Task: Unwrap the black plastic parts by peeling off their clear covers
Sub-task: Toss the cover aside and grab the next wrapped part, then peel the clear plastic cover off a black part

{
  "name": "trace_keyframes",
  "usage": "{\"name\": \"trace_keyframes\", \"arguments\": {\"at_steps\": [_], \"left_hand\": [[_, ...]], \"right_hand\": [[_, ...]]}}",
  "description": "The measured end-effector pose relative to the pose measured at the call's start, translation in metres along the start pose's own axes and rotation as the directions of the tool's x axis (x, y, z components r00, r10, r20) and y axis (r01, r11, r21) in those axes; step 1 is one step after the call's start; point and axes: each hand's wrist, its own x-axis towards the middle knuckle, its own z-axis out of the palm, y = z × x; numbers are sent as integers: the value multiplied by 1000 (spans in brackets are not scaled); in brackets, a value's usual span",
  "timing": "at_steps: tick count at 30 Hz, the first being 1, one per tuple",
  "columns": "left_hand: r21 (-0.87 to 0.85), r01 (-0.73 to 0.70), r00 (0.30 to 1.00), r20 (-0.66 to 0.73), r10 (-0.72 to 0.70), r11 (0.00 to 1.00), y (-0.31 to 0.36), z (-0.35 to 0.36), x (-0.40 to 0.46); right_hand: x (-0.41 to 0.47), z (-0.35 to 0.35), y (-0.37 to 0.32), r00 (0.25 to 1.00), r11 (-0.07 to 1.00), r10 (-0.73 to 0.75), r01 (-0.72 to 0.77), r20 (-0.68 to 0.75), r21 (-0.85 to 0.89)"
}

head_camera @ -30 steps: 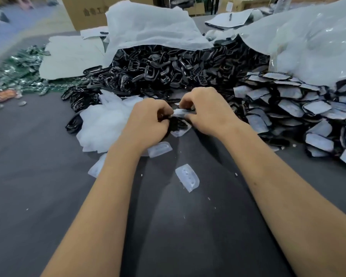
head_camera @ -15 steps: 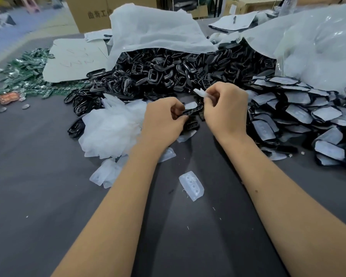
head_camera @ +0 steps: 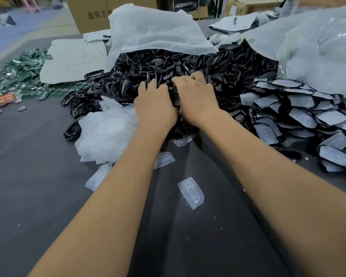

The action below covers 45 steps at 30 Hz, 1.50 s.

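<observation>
Both my hands reach forward, side by side, into the heap of bare black plastic parts (head_camera: 198, 60) that spills from a white bag (head_camera: 152, 31). My left hand (head_camera: 154, 106) lies on the heap with its fingers stretched forward among the parts. My right hand (head_camera: 196, 96) is beside it, knuckles up and fingers curled down into the parts; what it holds, if anything, is hidden. To the right lies a pile of black parts still in clear covers (head_camera: 300, 114). A heap of peeled clear covers (head_camera: 106, 132) sits left of my left wrist.
Loose covers lie on the grey table (head_camera: 28, 196) near my forearms, one (head_camera: 191, 192) between them and one (head_camera: 164, 159) by the left arm. A big clear bag (head_camera: 318, 52) rises at the right. Green circuit boards (head_camera: 26, 72) and a cardboard sheet (head_camera: 72, 60) lie far left.
My right hand peeled the cover off the black part held by my left hand, then both hands moved forward onto the heap of bare parts. The part and cover are no longer visible.
</observation>
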Motion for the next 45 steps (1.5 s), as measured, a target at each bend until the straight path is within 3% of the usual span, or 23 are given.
{"name": "trace_keyframes", "arguments": {"at_steps": [2,6,11,15,17,20,28,31,34,37,40,45], "left_hand": [[0,-17,1000,-5,17,1000,0,1,2],[-21,-40,999,-26,40,999,-4,3,4],[-229,-36,998,42,47,973,-10,-3,9],[-440,-64,989,-147,-2,896,-6,-5,-6],[-505,-82,974,-223,-38,859,-5,-3,-16],[-544,-65,976,-210,-61,837,-5,1,-26],[-597,-106,961,-266,-72,795,-14,4,-35],[-646,-117,962,-261,-74,754,-10,5,-36],[-695,-125,969,-239,-64,708,-8,5,-34],[-732,-146,979,-202,-7,665,-9,3,-32],[-793,-167,980,-201,8,586,-8,0,-34],[-893,-127,987,-158,-36,433,-13,-3,-37]], "right_hand": [[12,1,-2,998,1000,-12,13,69,-16],[19,2,6,1000,1000,23,-22,17,-22],[15,-8,12,992,997,75,-75,101,-6],[7,-18,21,985,981,75,-102,157,168],[2,-13,24,984,991,81,-97,162,93],[1,-4,24,976,992,117,-107,185,-64],[-3,-8,28,972,985,157,-141,174,-101],[-8,-7,28,992,989,118,-112,49,-95],[-14,-12,27,988,991,131,-129,-80,31],[-16,-26,25,994,934,101,-84,-31,347],[-22,-42,22,993,643,-20,-75,115,762],[-27,-45,24,982,444,-66,-131,178,886]]}}
